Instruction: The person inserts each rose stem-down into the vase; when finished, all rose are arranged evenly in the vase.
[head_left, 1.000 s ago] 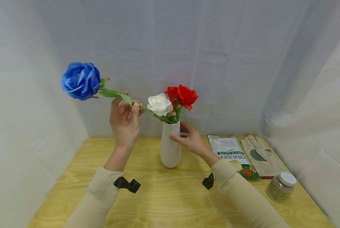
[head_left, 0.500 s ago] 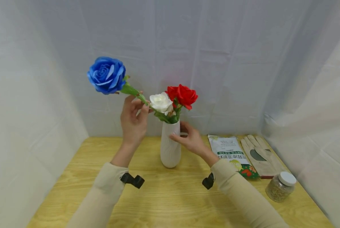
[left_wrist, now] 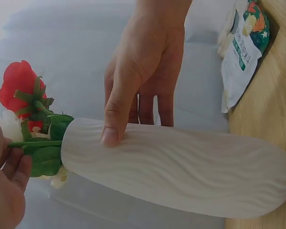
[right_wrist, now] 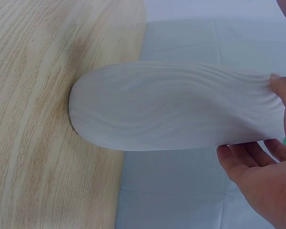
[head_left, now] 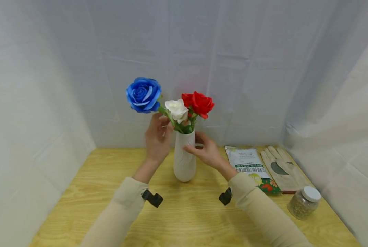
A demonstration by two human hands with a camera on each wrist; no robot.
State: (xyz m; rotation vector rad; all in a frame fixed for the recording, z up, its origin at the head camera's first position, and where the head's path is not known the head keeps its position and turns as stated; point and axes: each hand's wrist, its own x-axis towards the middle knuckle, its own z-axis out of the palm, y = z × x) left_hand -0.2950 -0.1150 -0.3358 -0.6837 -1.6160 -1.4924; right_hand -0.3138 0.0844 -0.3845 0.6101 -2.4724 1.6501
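Left hand [head_left: 157, 136] fingers pinching blue rose [head_left: 143, 94] stem at white vase [head_left: 184, 156] mouth; right hand [head_left: 204, 151] fingers curled round vase.

Three roses [head_left: 177, 109], one vase [head_left: 184, 157], one packet [head_left: 251, 167], one glove [head_left: 282, 169], one jar [head_left: 304, 202].

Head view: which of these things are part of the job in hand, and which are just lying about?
In hand:
blue rose, stem pinched by left hand
white vase, steadied by right hand
white rose and red rose in the vase

Lying about:
seed packet
glove
jar
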